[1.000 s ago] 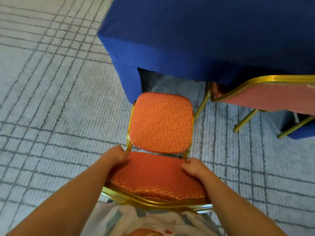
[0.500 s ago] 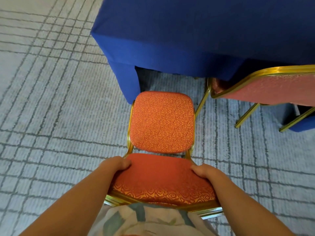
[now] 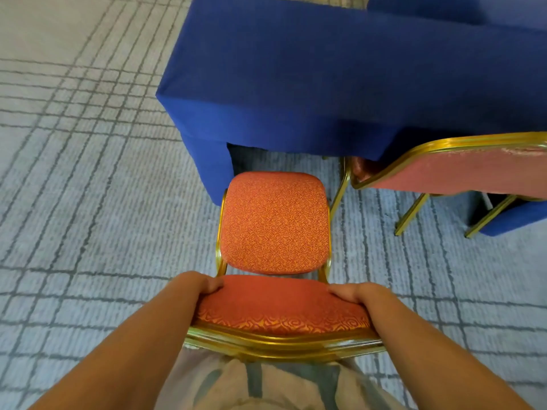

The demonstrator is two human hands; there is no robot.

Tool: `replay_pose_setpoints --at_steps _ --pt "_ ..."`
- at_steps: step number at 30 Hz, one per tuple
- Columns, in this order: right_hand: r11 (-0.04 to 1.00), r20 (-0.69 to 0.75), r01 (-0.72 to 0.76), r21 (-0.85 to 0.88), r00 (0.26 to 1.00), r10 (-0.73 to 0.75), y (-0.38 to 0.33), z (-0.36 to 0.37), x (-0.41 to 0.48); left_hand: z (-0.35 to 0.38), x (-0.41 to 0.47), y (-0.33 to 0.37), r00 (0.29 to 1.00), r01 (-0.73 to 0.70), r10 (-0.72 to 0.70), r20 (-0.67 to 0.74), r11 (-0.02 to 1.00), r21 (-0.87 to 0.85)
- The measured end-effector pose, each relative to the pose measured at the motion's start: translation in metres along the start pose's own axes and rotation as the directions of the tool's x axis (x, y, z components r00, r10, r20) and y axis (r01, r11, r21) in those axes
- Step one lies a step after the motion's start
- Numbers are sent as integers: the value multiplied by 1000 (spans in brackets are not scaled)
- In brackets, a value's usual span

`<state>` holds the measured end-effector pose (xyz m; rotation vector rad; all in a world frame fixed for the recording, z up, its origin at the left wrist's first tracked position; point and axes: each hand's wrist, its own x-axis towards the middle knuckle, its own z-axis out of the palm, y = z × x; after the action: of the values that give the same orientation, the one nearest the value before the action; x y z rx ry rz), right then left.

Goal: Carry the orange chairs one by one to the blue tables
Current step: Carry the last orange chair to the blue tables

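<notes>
An orange chair (image 3: pixel 275 223) with a gold metal frame stands right in front of me, its seat facing the blue table (image 3: pixel 325 78). My left hand (image 3: pixel 198 284) grips the left side of the chair's padded backrest. My right hand (image 3: pixel 353 292) grips the right side of the same backrest. The front edge of the seat sits just short of the table's hanging blue cloth, near the table's left corner.
A second orange chair (image 3: pixel 461 170) with gold legs stands at the right, tucked against the table. Grey carpet with dark grid lines (image 3: pixel 88 217) stretches to the left. Another blue-covered surface (image 3: pixel 473 10) lies at the top right.
The view has drawn back slightly from the table, and more of its top shows. My hands have shifted outward along the backrest and still grip it.
</notes>
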<state>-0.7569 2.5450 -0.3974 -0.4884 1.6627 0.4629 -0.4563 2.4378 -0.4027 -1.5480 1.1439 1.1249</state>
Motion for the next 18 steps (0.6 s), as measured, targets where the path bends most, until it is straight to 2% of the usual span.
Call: replay_pose_setpoints --at_steps 12,16,18 --pt "995 -38 79 54 996 -77 -63 -96 8 -122 19 74 991 -71 74 -107 997 37" --pt "992 -60 118 46 992 -115 -99 -158 22 -181 30 119 991 -85 83 -109 996 -17" --pt "989 -77 124 76 990 -118 -119 -193 25 -214 29 144 985 -81 70 -160 994 -68"
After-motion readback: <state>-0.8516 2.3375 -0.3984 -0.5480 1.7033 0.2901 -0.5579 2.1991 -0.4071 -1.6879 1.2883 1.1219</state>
